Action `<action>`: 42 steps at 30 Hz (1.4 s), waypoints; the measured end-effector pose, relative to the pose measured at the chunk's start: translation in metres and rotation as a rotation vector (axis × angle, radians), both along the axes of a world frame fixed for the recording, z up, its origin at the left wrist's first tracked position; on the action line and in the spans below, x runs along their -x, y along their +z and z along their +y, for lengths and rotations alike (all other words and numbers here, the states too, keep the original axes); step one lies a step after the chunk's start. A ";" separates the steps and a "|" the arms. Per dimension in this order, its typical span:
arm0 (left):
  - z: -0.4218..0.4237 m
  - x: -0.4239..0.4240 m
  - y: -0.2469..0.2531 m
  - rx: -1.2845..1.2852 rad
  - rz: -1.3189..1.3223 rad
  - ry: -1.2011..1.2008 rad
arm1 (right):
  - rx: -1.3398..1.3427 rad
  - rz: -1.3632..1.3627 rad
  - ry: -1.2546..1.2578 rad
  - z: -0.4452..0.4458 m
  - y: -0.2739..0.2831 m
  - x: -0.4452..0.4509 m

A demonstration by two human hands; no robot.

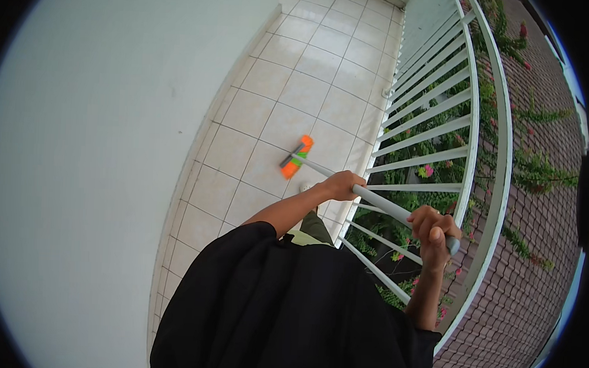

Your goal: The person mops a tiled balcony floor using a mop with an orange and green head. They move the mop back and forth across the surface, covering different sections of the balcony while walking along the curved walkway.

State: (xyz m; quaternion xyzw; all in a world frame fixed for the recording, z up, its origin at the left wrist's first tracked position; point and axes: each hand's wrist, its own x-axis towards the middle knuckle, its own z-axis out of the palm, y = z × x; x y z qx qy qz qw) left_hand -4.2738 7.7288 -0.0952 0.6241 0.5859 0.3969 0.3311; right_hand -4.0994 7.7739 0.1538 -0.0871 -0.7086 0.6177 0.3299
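Observation:
A broom with orange and green bristles [295, 159] rests on the floor tiles ahead of me, its grey block to the left of the bristles. From it a grey pole [385, 203] slants back up to the right. My left hand [344, 185] is closed around the middle of the pole. Near the capped top end, my right hand [435, 234] grips the same pole, close to the railing. Part of a light shoe shows on the floor below my left wrist.
A pale wall [105, 126] runs along the left of the tiled floor [324, 67]. On the right stands a white metal railing [498, 143], with flowering climbing plants [425, 170] and a netted, tiled roof [516, 292] beyond it.

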 end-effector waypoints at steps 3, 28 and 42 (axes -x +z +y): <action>-0.008 0.042 -0.030 0.139 0.129 0.128 | 0.118 -0.070 0.034 0.028 -0.047 0.015; -0.092 0.029 -0.024 0.050 -0.234 1.373 | 0.056 -0.448 1.054 0.050 -0.011 0.230; -0.092 0.078 0.087 -0.068 0.182 1.241 | 0.148 0.126 1.128 0.064 0.069 0.241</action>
